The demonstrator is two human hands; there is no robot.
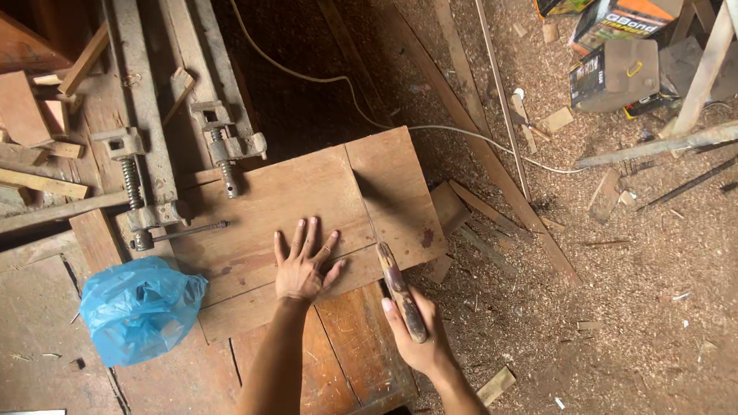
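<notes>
My left hand point(303, 262) lies flat, fingers spread, on a wide reddish-brown wooden board point(304, 197) that rests on a worn wooden bench point(347, 354). A narrower board point(398, 184) butts against its right edge. My right hand point(418, 336) grips a dark, worn wooden tool handle point(399, 286) that points up toward the seam at the boards' near edge. The tool's working end is not visible.
Two metal bar clamps point(224, 145) lie at the board's left, a blue plastic bag point(141, 306) below them. A white cable point(469, 137) crosses the sawdust-covered floor point(643, 307). Timber strips, offcuts and boxes point(615, 73) sit upper right; wood scraps point(21, 113) pile far left.
</notes>
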